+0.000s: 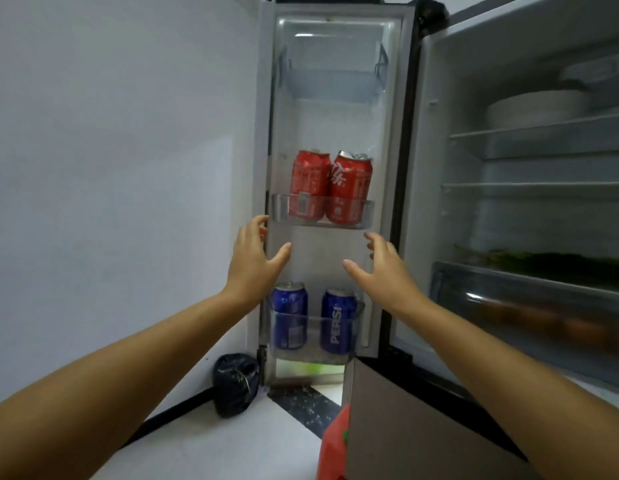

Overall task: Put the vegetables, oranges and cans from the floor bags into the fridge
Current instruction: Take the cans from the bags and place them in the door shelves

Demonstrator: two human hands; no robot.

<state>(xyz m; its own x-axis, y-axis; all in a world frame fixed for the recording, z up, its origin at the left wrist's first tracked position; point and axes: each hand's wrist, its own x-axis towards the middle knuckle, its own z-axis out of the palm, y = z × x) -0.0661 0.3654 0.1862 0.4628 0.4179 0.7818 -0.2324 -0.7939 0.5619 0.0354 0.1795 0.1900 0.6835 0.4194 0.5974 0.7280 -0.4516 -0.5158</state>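
Both forearms were seen nearest the lens, stretched toward the open fridge door (332, 126). No object was held in either hand: the left hand (254, 258) was spread, its fingertips at the door's outer edge at about 9 o'clock of the door panel, and the right hand (380, 263) was opened wide in front of the bare panel between the two door shelves.

Two red cans (330, 187) were stood side by side, touching, in the middle door shelf (280, 207), at 12 o'clock from the hands. Two blue cans (313, 318) were stood apart in the lower door shelf (356, 327), at 6 o'clock from the hands.

Inside the fridge, at 3 o'clock, leafy greens (543, 259) were laid above a drawer (529, 306) in which orange-brown rounds, too blurred to be named, were dimly shown.

Much of the task was therefore judged done. A tied black bag (235, 384) was left on the floor at 7 o'clock and a red bag (334, 445) at 6 o'clock; whether anything was left in them could not be told.
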